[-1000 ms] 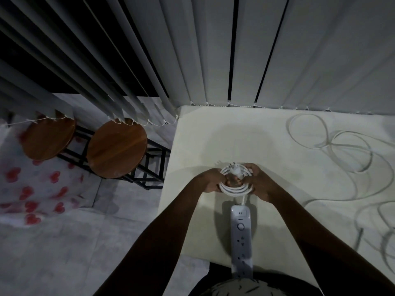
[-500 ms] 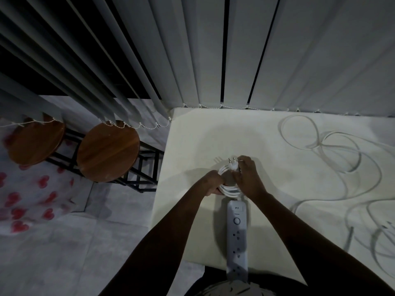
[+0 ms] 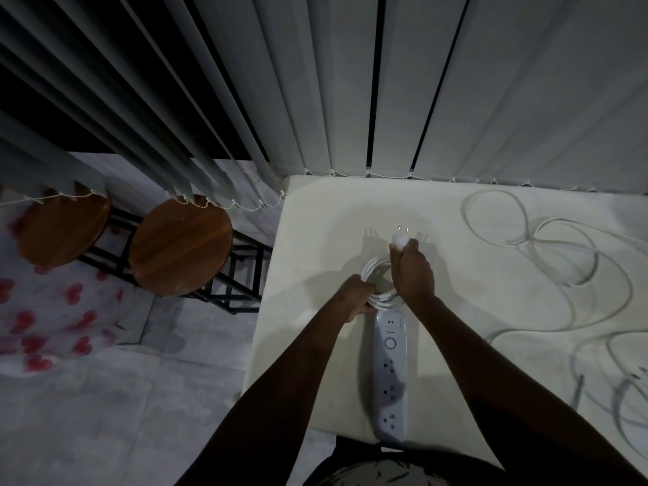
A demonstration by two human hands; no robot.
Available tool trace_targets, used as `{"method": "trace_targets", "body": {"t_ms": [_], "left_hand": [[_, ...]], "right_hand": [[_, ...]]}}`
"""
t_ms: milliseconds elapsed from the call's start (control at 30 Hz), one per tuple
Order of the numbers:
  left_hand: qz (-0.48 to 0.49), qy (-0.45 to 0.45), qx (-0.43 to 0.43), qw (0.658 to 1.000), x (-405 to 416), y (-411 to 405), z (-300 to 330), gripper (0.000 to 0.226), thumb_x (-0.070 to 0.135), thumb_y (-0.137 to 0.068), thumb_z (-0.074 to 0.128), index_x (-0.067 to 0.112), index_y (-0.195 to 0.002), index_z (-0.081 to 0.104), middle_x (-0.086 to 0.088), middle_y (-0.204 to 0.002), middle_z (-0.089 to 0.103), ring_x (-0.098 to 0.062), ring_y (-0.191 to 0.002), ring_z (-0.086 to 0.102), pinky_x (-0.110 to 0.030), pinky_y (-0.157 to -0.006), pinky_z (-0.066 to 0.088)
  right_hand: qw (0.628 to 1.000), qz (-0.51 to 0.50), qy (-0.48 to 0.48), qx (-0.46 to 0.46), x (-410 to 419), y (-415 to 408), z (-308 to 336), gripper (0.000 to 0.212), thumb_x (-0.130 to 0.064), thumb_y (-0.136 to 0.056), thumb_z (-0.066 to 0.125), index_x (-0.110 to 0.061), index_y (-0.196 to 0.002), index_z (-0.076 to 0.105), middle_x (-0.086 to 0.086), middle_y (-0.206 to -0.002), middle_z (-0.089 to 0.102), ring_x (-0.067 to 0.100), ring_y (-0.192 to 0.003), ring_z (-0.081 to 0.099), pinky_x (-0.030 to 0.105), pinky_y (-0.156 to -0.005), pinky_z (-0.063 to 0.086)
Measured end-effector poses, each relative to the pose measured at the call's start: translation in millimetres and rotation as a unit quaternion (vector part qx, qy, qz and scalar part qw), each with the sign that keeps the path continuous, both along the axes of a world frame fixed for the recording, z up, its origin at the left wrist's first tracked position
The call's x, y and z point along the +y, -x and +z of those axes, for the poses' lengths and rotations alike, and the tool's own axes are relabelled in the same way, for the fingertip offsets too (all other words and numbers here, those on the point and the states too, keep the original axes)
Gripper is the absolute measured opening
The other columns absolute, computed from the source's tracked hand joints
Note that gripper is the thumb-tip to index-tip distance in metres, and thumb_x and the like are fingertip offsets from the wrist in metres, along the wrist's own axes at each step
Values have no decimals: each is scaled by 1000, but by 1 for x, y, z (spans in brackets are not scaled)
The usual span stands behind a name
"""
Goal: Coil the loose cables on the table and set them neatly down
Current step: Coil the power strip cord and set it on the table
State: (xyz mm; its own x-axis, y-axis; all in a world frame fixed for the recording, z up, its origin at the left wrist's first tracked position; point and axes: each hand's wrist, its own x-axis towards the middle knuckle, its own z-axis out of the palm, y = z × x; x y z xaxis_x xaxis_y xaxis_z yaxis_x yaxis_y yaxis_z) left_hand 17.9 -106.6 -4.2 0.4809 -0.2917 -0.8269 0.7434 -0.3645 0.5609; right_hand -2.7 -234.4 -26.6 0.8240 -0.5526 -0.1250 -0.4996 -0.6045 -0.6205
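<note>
A white power strip (image 3: 390, 377) lies on the pale table (image 3: 315, 219), its sockets running toward me. Its white cord is wound into a small coil (image 3: 376, 275) just beyond the strip's far end. My left hand (image 3: 354, 298) grips the near left side of that coil. My right hand (image 3: 411, 271) holds the cord's white plug (image 3: 399, 240) above the coil's far side, prongs pointing away from me. A second loose white cable (image 3: 547, 250) sprawls in wide loops over the right half of the table.
Vertical blinds (image 3: 350, 82) hang along the table's far edge. Two round wooden stools (image 3: 180, 247) on black frames stand on the floor left of the table. More loose cable loops (image 3: 617, 380) lie at the table's near right.
My right hand has left the coil's right side, taken the plug and lifted it beyond the coil. My left hand has stayed on the coil.
</note>
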Motion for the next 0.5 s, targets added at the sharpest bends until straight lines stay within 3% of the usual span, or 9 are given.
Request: {"method": "trace_targets", "body": {"t_ms": [67,167,200,333,433,500], "left_hand": [[18,4,-4,1000,1,0,1,26,-1,-91,51,-5,-116,58,-25,-109,65,-35,-100,65,-41,-85,56],[20,-17,-22,999,3,0,-7,11,9,-90,57,1,-97,61,-19,-92,65,-20,-70,67,-27,-60,58],[4,-47,-51,998,4,1,-10,17,16,-89,59,0,-96,61,-20,-91,66,-19,-64,65,-26,-55,54],[-79,-163,-183,966,10,6,-23,50,41,-84,64,-2,-110,60,-22,-106,68,-35,-95,65,-37,-73,51],[-109,-177,-229,951,12,6,-27,55,48,-85,62,-1,-111,58,-19,-109,67,-32,-100,65,-33,-77,49],[-112,-191,-278,935,12,7,-26,56,50,-85,62,2,-114,53,-15,-111,64,-29,-101,63,-34,-79,51]], "right_hand": [[1000,-24,-9,11,1,-11,3,37,-42,-98,40,-5,-102,46,21,-93,69,39,-81,68,33,-64,47],[999,18,-22,27,-1,-25,3,35,-41,-97,43,-7,-104,47,20,-96,69,38,-83,68,31,-65,44],[998,46,-35,39,-4,-29,3,32,-40,-96,46,-8,-101,48,19,-95,69,37,-84,67,31,-66,43],[988,139,-18,70,-15,-35,5,24,-33,-87,63,-9,-91,58,13,-90,68,26,-81,60,28,-68,39],[985,157,-14,68,-14,-35,5,27,-31,-81,70,-7,-92,62,12,-89,67,19,-76,53,26,-69,37],[981,179,-26,68,-13,-31,5,27,-27,-80,73,-5,-93,64,13,-91,67,24,-82,59,26,-71,39]]}}
